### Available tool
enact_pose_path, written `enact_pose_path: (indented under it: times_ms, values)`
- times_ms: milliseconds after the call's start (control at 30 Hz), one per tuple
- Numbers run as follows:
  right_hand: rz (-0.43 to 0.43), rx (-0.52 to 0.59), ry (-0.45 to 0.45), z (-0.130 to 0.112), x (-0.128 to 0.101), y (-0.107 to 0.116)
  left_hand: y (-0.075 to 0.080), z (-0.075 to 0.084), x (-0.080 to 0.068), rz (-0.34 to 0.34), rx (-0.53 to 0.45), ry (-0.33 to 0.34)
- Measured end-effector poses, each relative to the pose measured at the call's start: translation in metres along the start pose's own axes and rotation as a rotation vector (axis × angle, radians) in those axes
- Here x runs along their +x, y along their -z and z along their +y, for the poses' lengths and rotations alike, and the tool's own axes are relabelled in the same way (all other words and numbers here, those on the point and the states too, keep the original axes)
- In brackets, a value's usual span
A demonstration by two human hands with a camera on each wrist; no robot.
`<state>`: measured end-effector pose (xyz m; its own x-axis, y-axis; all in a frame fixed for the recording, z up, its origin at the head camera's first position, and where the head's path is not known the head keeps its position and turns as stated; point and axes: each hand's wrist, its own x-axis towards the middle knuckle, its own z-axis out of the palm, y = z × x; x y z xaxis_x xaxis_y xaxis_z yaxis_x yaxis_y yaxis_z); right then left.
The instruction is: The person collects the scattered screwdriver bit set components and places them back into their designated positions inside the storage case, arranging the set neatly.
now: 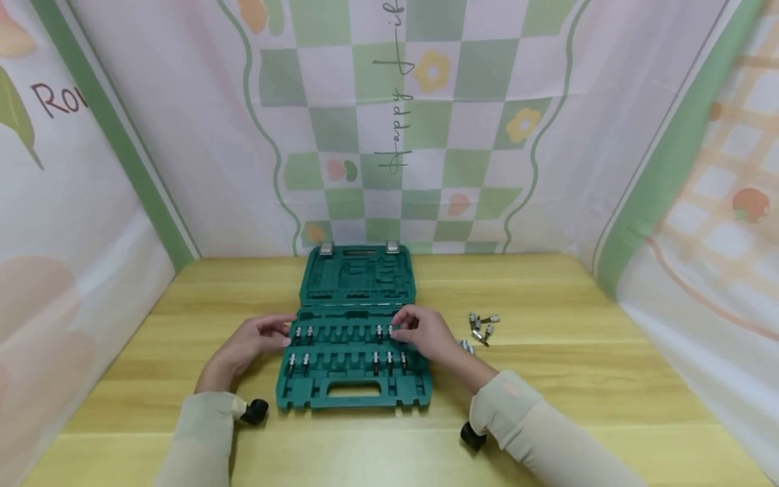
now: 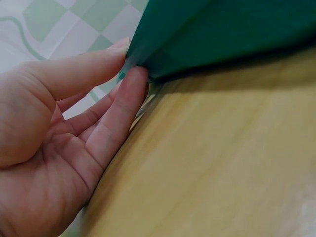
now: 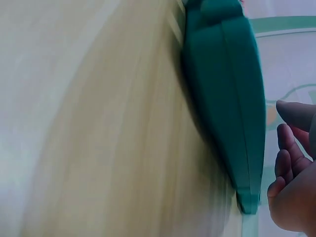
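While the open green plastic socket case (image 1: 356, 338) lies at the middle of the wooden desk (image 1: 578, 379), the left hand (image 1: 252, 345) touches its left edge with straight fingers, and the right hand (image 1: 426, 331) pinches a small metal bit (image 1: 392, 330) seated in the upper row; loose metal bits (image 1: 481, 326) lie just right.

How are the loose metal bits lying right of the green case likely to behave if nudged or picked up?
The loose bits look like small round metal pieces lying on their sides, so they would probably roll on the smooth wooden table. Their shiny finish suggests they may be slippery to pinch. They look stiff, likely dense for their size.
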<state>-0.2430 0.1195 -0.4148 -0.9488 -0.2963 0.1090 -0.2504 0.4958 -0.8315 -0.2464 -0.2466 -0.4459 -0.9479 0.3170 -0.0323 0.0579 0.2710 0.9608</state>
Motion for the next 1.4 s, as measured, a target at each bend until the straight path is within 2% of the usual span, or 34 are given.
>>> enact_pose_path:
  times_ms: [400,567,900,1133,1400]
  values:
    - [0.074,-0.122,-0.006,0.014,-0.002,0.025,0.000,0.000,0.002,-0.018,-0.001,0.051]
    - [0.038,-0.157,-0.030,0.020,-0.003,0.042,0.000,0.002,0.002,-0.024,-0.015,0.051]
    - [-0.092,-0.203,-0.026,0.029,-0.008,0.070,0.000,0.001,0.002,-0.031,-0.029,0.055]
    - [-0.176,-0.238,0.021,0.037,-0.014,0.079,0.000,0.002,0.002,-0.030,-0.034,0.061]
    - [-0.222,-0.257,0.037,0.042,-0.020,0.082,0.000,0.002,0.002,-0.026,-0.040,0.072]
